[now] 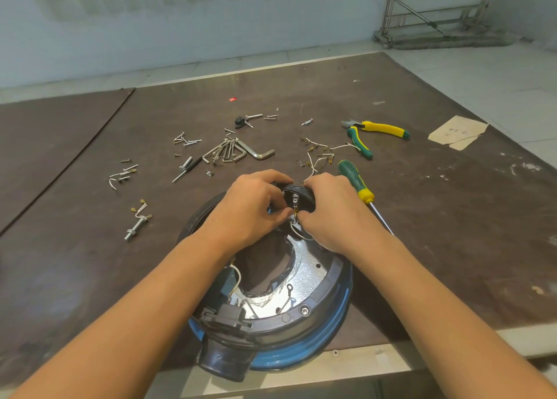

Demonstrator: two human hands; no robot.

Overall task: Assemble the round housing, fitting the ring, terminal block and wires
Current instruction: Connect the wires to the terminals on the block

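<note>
The round housing [319,302], black-rimmed with a blue lower shell and a shiny metal plate inside, lies on the table near its front edge. At the housing's far side both hands meet over a black terminal block [297,195]. My left hand [253,208] grips the block from the left. My right hand [328,208] holds it from the right and pinches a white wire [294,228] with a brass terminal at the block's underside. Another white wire [238,275] loops inside the housing on the left. A black connector [227,315] sits on the near rim.
Loose parts lie beyond the hands: hex keys [238,151], scattered screws [185,141], short wires with brass terminals [319,154], a bolt [137,227]. Yellow-green pliers [370,133] and a green-yellow screwdriver [357,184] lie at the right. A paper scrap [458,132] sits far right.
</note>
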